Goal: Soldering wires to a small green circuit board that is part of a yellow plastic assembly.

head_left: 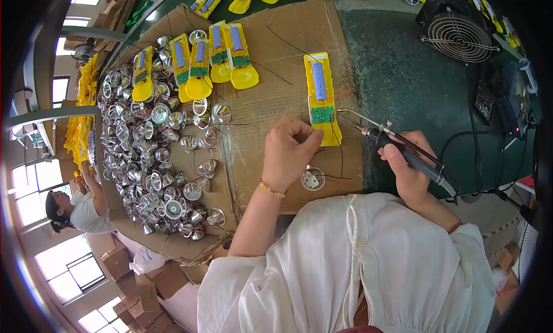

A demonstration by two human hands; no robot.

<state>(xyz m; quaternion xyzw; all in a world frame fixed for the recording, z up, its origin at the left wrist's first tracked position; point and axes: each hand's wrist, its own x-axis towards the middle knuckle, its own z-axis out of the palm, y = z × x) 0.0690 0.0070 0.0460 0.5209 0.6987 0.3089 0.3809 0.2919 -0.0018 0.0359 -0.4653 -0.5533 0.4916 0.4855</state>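
A dark green table (397,74) spreads out here, a brown cardboard sheet (276,56) over part of it. The soldering iron (429,170) slants leftward toward the yellow casing (330,138), which lies on the cardboard in front of the person. The left hand (286,150) reaches forward, fingers curled, thumb pointing at the casing's near end; whether its grip pinches anything, I can't tell. The right hand (410,174) is wrapped around the iron, thumb against the handle. Within the casing, the green circuit board (320,115) sits just beside the iron's tip.
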